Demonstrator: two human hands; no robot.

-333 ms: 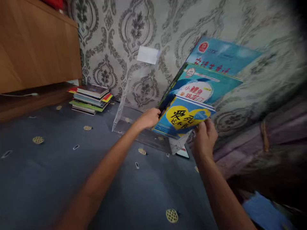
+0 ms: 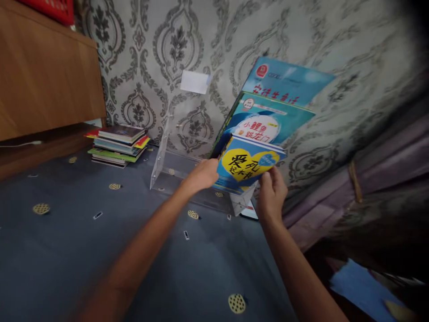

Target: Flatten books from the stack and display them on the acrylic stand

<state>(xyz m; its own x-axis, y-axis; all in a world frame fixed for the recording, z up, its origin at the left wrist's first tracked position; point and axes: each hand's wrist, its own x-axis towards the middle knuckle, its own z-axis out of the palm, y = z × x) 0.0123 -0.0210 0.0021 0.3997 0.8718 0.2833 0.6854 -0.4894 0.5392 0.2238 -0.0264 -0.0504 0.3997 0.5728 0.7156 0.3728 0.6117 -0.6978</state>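
Note:
A blue book with a yellow heart on its cover (image 2: 239,169) leans over the right part of a clear acrylic rack (image 2: 160,156). My left hand (image 2: 203,174) is closed at its left edge. On the book's lower right edge my right hand (image 2: 273,190) pinches with thumb and fingers. Behind it stand a teal book with a white oval (image 2: 281,114) and a taller light-blue book (image 2: 301,80), both tilted and partly covered. A white label (image 2: 194,82) is on the rack's upper part. The books' lower ends are partly hidden.
Several books lie in a stack (image 2: 117,143) at the left by the patterned wall (image 2: 140,67). A wooden cabinet (image 2: 47,71) juts in at upper left, with a red basket (image 2: 55,9) on top. A purple curtain (image 2: 321,210) hangs at right, beyond the dark blue cloth (image 2: 144,277).
The whole view has shifted, so the rack, books and hands appear farther left. Both hands keep their hold on the heart-covered book, with little visible movement against the rack.

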